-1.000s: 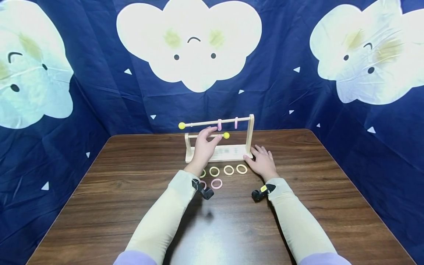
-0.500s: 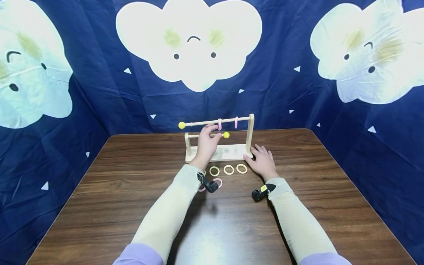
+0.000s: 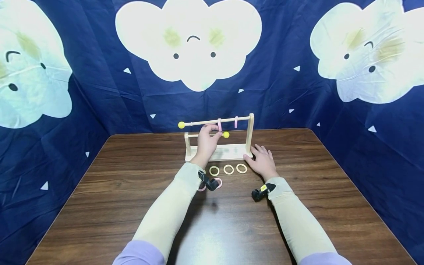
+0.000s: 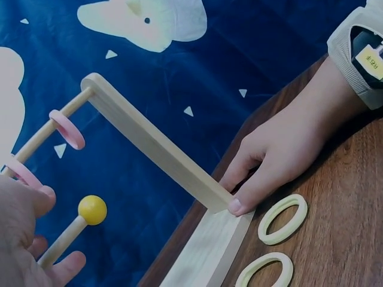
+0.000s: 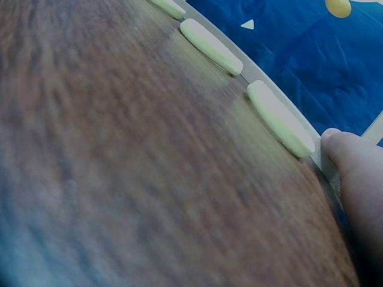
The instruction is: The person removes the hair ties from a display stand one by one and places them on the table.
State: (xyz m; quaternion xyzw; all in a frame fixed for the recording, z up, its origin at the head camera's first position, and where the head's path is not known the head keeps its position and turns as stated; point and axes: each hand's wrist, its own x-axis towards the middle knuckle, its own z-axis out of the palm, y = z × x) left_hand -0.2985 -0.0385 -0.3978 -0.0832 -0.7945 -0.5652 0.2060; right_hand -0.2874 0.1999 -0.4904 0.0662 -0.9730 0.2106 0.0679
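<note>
A pale wooden stand (image 3: 228, 151) has two rods tipped with yellow balls, an upper long one and a lower short one. On the upper rod (image 3: 202, 122) hang two pink rings. My left hand (image 3: 207, 143) pinches the lower part of the left pink ring (image 3: 219, 124), which is still around the rod; its fingertips partly hide the ring in the left wrist view. The other pink ring (image 4: 68, 130) hangs closer to the upright post. At the base's right end, my right hand (image 3: 262, 162) holds the stand, thumb (image 5: 350, 152) at the front edge and fingers beyond the post.
Several pale yellow rings (image 3: 228, 169) lie in a row before the base. Nearer me are two more pink rings (image 3: 218, 183), partly hidden by the left wrist camera. A blue cloth (image 3: 281, 92) with white clouds stands behind the brown table (image 3: 132, 176).
My left hand has shifted slightly right and its thumb has come up to the left pink ring, whose lower edge now tilts a little. The right hand and stand have stayed put.
</note>
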